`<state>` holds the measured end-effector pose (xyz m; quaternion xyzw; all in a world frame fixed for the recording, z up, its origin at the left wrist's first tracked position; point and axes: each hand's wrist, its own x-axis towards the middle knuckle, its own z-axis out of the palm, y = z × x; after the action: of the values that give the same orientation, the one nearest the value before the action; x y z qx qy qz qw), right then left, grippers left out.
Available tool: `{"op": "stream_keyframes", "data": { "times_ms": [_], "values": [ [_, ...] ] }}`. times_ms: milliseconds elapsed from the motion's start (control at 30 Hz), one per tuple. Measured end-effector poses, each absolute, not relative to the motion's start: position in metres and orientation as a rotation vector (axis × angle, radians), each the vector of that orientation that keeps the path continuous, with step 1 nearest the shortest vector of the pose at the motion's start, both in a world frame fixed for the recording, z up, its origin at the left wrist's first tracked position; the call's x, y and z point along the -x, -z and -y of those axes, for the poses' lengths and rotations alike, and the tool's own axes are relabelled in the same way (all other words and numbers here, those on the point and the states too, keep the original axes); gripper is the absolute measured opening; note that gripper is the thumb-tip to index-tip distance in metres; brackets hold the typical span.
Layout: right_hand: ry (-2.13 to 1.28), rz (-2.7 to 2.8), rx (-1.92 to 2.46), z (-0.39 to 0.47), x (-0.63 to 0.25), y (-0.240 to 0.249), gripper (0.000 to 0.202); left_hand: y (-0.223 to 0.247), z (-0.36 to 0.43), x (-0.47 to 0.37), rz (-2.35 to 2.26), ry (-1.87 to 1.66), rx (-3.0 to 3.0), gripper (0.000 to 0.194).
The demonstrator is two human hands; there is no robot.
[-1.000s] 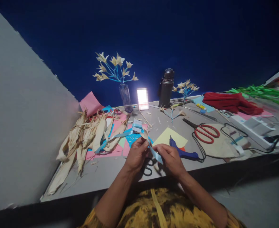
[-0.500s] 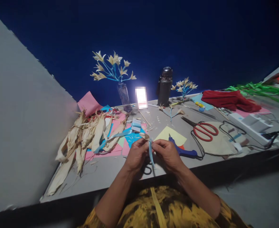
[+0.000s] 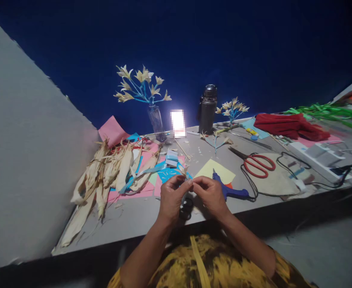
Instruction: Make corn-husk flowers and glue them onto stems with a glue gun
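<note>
My left hand (image 3: 172, 200) and my right hand (image 3: 211, 197) meet above the table's front edge, fingertips pressed together. A small pale husk flower (image 3: 183, 171) pokes up from the left fingers, with a bit of blue strip (image 3: 189, 175) beside it. The right fingers pinch close to its base; the part between the fingertips is hidden. Below the hands lies something with black loops (image 3: 186, 208), partly covered. Just right of my right hand is a blue glue gun (image 3: 234, 193), beside a yellow paper sheet (image 3: 220, 170).
Dried husks (image 3: 104, 176) and coloured papers lie at the left. Behind stand a glass vase (image 3: 156, 122) of husk flowers and a dark flask (image 3: 208, 112). Red-handled scissors (image 3: 258, 164), a cable, a power strip (image 3: 316, 160) and a red cloth (image 3: 289, 126) are at the right.
The blue strip that hung down between my hands now shows only above the fingers. My left hand has turned more upright, and more of the black loops shows beneath.
</note>
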<state>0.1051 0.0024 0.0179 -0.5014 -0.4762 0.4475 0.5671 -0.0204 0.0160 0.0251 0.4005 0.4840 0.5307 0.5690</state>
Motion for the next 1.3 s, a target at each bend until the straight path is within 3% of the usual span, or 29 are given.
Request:
{"op": "stream_keyframes", "data": {
  "times_ms": [633,1133,1300],
  "values": [
    [-0.940,1.168,1.201,0.000,-0.107,-0.014,0.013,-0.032,-0.020,0.014,-1.341,-1.177,-1.211,0.025],
    [-1.253,1.022,1.161,-0.002,-0.113,-0.013,0.030,-0.034,-0.023,0.017,-1.250,-1.155,-1.200,0.015],
    [-1.103,1.062,1.197,-0.005,-0.122,-0.017,0.029,-0.038,-0.022,0.014,-1.170,-1.096,-1.144,0.016]
  ]
}}
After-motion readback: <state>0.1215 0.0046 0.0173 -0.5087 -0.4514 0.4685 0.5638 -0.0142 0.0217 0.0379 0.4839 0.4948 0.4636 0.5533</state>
